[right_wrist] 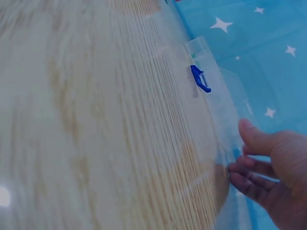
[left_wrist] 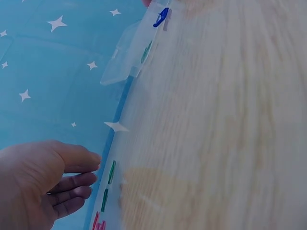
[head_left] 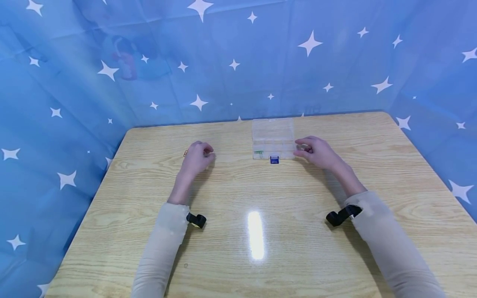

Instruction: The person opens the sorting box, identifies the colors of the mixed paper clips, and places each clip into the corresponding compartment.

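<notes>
A clear plastic compartment box (head_left: 273,147) stands at the back of the table, its transparent lid (head_left: 273,129) raised. Small green pieces (head_left: 258,154) show in its left compartment, and a blue clasp-like piece (head_left: 274,159) sits at its front edge. My right hand (head_left: 316,152) is at the box's right end, thumb and fingers apart and lightly bent right by the edge. Left of the box, my left hand (head_left: 197,157) hovers low with loosely bent fingers and nothing visible between them. Beside it lies an orange looped piece (head_left: 185,153), like a paper clip.
Small green strips (left_wrist: 112,172) and red-pink ones (left_wrist: 96,220) lie close to my left hand. A blue curtain (head_left: 234,82) with white stars hangs right behind the wooden table (head_left: 223,198). Light glares on the tabletop between the forearms.
</notes>
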